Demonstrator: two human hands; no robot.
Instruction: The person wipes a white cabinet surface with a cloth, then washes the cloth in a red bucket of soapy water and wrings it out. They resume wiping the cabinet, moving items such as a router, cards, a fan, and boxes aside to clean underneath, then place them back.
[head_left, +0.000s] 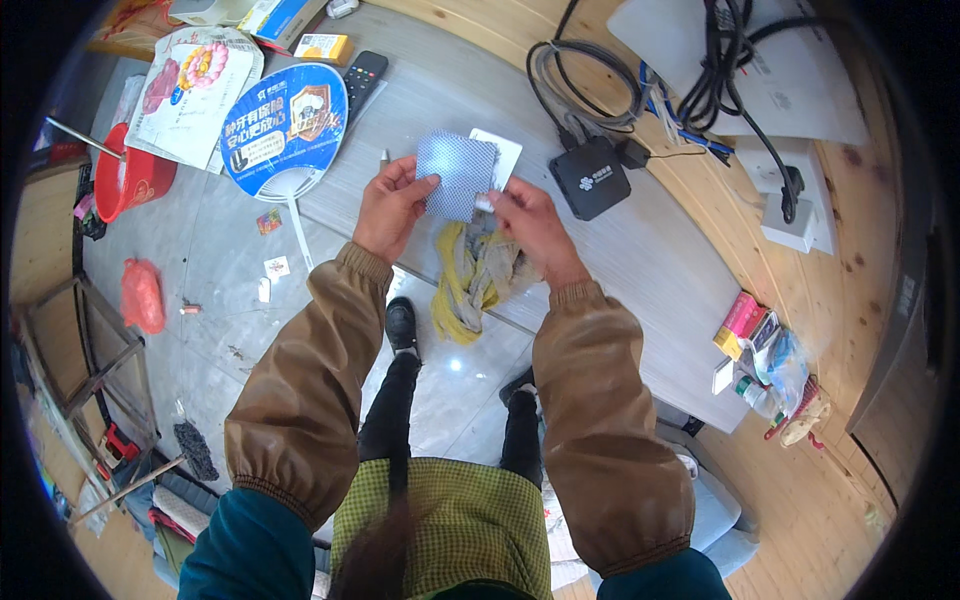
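Note:
My left hand (397, 198) pinches a flat, roughly square piece (452, 174) with a fine blue-and-white pattern, its thumb on the front. A white card (508, 152) with dark marks shows from behind its right side. My right hand (534, 221) grips the lower part of the white card between thumb and fingers; their exact hold is partly hidden. Both pieces are held up over the front part of the grey table (420, 82). Under my hands, a crumpled yellow-and-grey cloth (469, 277) hangs over the table's edge.
Left on the table are a blue hand fan (289, 127), a remote control (366, 81) and a yellow box (324, 49). A black set-top box (589, 178) with coiled cables (585, 82) sits right. A red bucket (142, 180) and pink plastic bag (142, 296) stand at left.

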